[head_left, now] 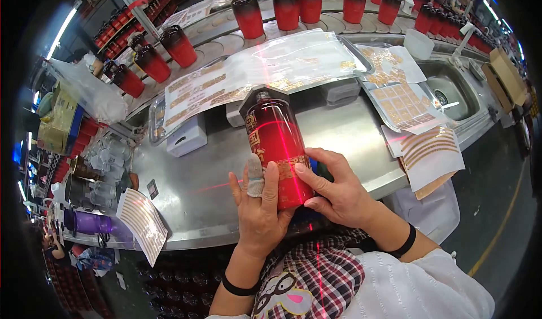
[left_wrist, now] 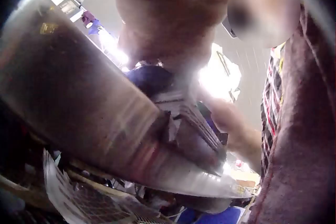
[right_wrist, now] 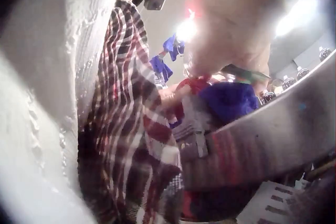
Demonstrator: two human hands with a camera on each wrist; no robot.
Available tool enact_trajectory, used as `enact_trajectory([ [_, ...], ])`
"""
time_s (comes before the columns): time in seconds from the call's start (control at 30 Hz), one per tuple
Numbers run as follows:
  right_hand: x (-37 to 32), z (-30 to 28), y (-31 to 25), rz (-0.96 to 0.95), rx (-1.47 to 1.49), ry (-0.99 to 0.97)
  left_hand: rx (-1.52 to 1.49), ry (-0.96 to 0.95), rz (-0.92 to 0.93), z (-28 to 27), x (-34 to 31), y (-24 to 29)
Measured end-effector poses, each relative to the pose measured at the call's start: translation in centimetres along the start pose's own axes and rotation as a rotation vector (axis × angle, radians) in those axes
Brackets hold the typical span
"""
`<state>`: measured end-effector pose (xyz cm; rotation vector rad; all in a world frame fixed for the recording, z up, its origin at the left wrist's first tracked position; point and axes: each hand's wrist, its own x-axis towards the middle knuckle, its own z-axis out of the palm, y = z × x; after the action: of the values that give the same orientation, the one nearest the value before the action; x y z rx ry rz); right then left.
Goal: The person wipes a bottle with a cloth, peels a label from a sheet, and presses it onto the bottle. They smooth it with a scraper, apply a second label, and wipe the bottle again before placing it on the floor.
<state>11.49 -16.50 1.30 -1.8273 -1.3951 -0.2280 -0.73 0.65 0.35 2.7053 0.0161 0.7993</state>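
A glossy bottle (head_left: 276,130), black at the top and red below, leans neck-away in front of the person. Gold characters run down its side, and a patterned gold band (head_left: 288,168) crosses its lower part. My left hand (head_left: 262,212) lies along the bottle's lower left with straight fingers against it; one finger wears a grey cover (head_left: 255,176). From the right, my right hand (head_left: 341,192) holds the lower bottle with bent fingers, the tips on the gold band. Dark angular edges show behind the neck. In the right wrist view, blue cloth (right_wrist: 231,100) sits near the hand.
Sheets of gold decals (head_left: 293,59) lie across the back of the metal table (head_left: 220,144). More decal sheets (head_left: 432,150) lie at right near a sink (head_left: 451,93). Red bottles (head_left: 248,17) stand on a conveyor behind. A purple bottle (head_left: 93,222) is at left.
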Motion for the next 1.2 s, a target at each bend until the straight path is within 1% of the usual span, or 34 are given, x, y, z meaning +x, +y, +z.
enact_trajectory([
  [0.17, 0.1, -0.1, 0.0, 0.007, 0.017, -0.004, 0.031, 0.009, -0.023, -0.5, 0.7, 1.1],
  [0.27, 0.0, 0.1, 0.0, 0.011, 0.03, 0.013, 0.013, 0.029, 0.008, -0.4, 1.0, 0.9],
  [0.37, 0.0, 0.1, 0.1, 0.007, 0.028, 0.011, -0.187, -0.007, -0.046, 0.5, -0.4, -0.7],
  [0.47, -0.1, 0.1, 0.2, -0.018, 0.026, 0.021, -0.317, 0.063, -0.105, 0.8, -0.6, -0.4],
  [0.57, -0.1, 0.1, 0.1, 0.017, 0.049, 0.036, -0.111, 0.053, -0.01, -0.1, 0.3, 0.4],
  [0.67, -0.1, 0.1, 0.1, 0.018, 0.026, 0.017, -0.06, 0.029, 0.005, 0.2, 0.4, 0.1],
  [0.87, -0.5, -0.2, 0.2, 0.058, 0.073, -0.023, -0.087, 0.014, -0.011, 0.3, 0.1, 0.0],
  [0.97, -1.3, -0.7, 1.0, 0.152, 0.027, 0.11, -0.092, 0.03, -0.011, 0.0, 0.4, 0.3],
  [1.07, 1.1, -1.7, -0.8, 0.444, 0.439, 0.31, -0.139, -0.004, -0.021, 0.4, 0.0, 0.0],
  [1.1, 3.2, -3.1, -2.5, 0.583, 0.468, 0.217, -0.154, -0.008, -0.029, 0.5, 0.0, -0.1],
  [1.13, 4.2, -2.3, -2.3, 0.478, 0.509, 0.202, -0.169, -0.011, -0.035, 0.5, -0.1, -0.1],
  [1.2, 4.7, -1.0, -1.7, 0.453, 0.44, 0.125, -0.179, 0.009, -0.03, 0.7, -0.1, -0.1],
])
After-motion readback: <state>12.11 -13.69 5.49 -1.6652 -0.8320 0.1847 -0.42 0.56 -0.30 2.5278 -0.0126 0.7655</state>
